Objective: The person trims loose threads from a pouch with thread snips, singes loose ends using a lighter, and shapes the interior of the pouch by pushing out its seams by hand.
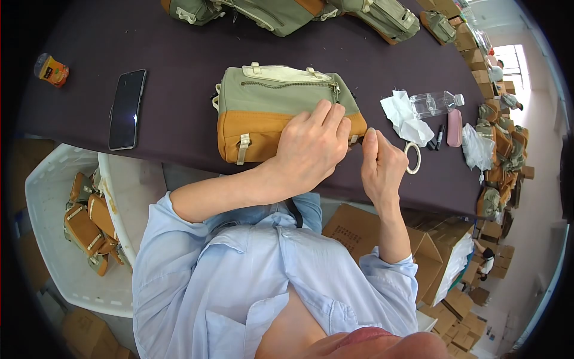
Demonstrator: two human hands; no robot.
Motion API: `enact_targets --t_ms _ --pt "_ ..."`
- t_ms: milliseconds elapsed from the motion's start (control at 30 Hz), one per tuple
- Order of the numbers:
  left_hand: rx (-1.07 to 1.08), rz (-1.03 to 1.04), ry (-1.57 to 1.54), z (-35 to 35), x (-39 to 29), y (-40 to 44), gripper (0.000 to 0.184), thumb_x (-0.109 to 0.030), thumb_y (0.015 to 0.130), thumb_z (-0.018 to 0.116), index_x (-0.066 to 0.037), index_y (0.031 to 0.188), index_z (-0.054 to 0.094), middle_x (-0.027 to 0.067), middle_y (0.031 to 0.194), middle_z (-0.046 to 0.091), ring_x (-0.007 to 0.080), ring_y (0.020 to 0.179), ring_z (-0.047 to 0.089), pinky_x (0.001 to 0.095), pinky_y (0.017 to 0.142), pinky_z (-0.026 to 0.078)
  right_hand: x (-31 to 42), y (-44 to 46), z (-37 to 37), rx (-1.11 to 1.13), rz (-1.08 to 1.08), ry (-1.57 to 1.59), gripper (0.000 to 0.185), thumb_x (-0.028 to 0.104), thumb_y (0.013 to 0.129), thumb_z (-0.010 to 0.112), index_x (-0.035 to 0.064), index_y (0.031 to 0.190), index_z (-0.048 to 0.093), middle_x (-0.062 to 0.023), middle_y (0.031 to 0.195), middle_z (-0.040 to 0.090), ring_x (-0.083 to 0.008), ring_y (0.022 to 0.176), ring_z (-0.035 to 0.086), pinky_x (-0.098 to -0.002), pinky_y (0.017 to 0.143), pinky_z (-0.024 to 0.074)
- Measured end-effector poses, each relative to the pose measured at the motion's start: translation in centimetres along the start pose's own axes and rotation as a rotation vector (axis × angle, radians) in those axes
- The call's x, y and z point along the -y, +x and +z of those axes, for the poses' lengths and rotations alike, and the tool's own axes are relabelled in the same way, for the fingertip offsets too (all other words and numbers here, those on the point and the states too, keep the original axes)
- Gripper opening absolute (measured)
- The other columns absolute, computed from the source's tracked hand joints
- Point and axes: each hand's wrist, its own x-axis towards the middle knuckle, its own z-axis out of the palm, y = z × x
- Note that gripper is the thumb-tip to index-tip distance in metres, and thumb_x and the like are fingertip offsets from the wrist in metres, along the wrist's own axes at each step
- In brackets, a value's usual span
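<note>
A green and mustard-brown bag (245, 99) with cream tabs and a front zipper lies on the dark-covered table in front of me. My left hand (314, 140) is closed over the bag's lower right part, just below the zipper pull (335, 91). Its thumb and fingertips are hidden behind the hand. Just off the bag's right end, my right hand (382, 164) is closed in a pinch with the thumb uppermost. A small dark bit shows between that hand and the bag, but what the fingers hold is not clear.
On the dark tabletop (179, 54) are a phone (128, 110), an orange-labelled jar (52, 70), a tape roll (413, 158), tissue (406, 119), a plastic bottle (433, 104) and a pink case (455, 128). More bags (382, 18) lie at the back. A white bin (51, 239) holds several brown pieces.
</note>
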Motion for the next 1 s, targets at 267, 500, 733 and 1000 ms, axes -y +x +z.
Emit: enact_targets --t_ms 267,500,733,1000 --pt "-0.013 0.021 -0.192 -1.3 -0.2 0.1 0.048 -0.020 0.063 0.083 -0.003 0.102 0.060 0.0112 0.113 0.059 0.0281 0.100 0.059 0.0390 0.078 0.050 -0.3 -0.2 0.0 0.011 0.008 0.076 0.029 0.026 0.098 0.057 0.0044 0.079 0.053 -0.0107 0.055 0.050 -0.0274 0.044 0.049 -0.0356 0.046 0.0374" --pt "0.077 0.008 -0.152 -9.9 4.5 -4.8 0.058 -0.023 0.066 0.082 -0.004 0.114 0.055 0.0143 0.137 0.056 0.0367 0.120 0.054 0.0472 0.088 0.039 -1.2 -0.1 0.5 0.076 0.085 0.540 0.059 0.008 0.079 0.082 0.0029 0.130 0.055 0.0051 0.066 0.044 -0.0016 0.057 0.040 -0.0162 0.051 0.0309" --pt "0.029 -0.011 -0.237 -9.1 8.4 -6.3 0.062 -0.002 0.062 0.082 -0.002 0.119 0.056 0.0128 0.127 0.062 0.0366 0.115 0.056 0.0448 0.095 0.046 -3.7 2.4 3.6 0.013 -0.001 0.816 0.041 0.000 0.090 0.069 -0.0006 0.129 0.057 -0.0008 0.098 0.065 -0.0060 0.085 0.059 -0.0181 0.077 0.0452" --pt "-0.113 -0.108 -0.362 -7.8 7.9 -3.3 0.037 -0.008 0.075 0.082 0.001 0.106 0.063 0.0095 0.096 0.069 0.0243 0.087 0.060 0.0333 0.076 0.051 -1.4 4.6 3.0 -0.209 0.166 0.551 0.024 0.009 0.092 0.070 0.0010 0.113 0.060 0.0034 0.071 0.055 -0.0033 0.064 0.047 -0.0190 0.057 0.0380"
